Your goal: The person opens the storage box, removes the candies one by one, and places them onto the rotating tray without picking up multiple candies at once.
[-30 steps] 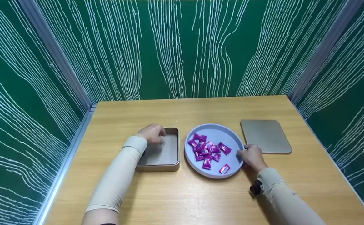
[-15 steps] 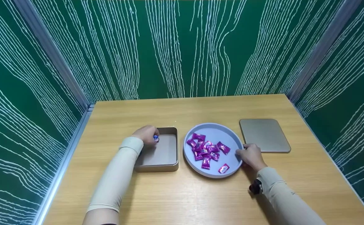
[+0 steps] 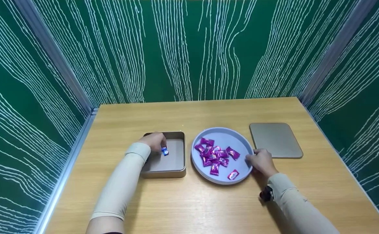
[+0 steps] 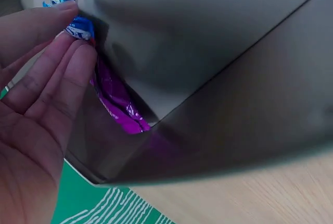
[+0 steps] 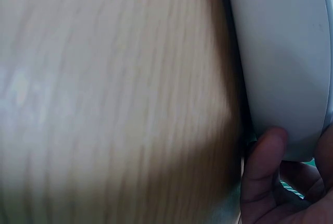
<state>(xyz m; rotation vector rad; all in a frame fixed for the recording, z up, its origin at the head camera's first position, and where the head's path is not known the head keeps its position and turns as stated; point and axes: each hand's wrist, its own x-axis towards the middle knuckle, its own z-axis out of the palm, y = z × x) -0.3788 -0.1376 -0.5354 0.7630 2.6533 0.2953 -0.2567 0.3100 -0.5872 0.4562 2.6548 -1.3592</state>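
My left hand (image 3: 154, 141) reaches into the open square metal tin (image 3: 178, 175) at the left. In the left wrist view its thumb and fingers pinch a blue wrapped candy (image 4: 81, 28), whose wrapper is partly covered by the fingers. Beside the fingertips, a purple wrapped candy (image 4: 120, 101) lies in the corner of the tin. My right hand (image 3: 262, 162) grips the right rim of a round pale-lavender tray (image 3: 230, 138); the right wrist view shows a finger against the tray's outer wall (image 5: 283, 62). Several purple candies (image 3: 222, 154) lie in the tray, mostly bunched to its left.
A flat square metal lid (image 3: 276, 140) lies on the wooden table (image 3: 202, 208), behind and right of the tray. Green panels (image 3: 163, 58) with white wavy lines surround the table at the back and sides.
A blue candy has come into sight at my left fingertips, and the hand has turned slightly and shifted it lower in the tin. My right hand and the tray have stayed put.
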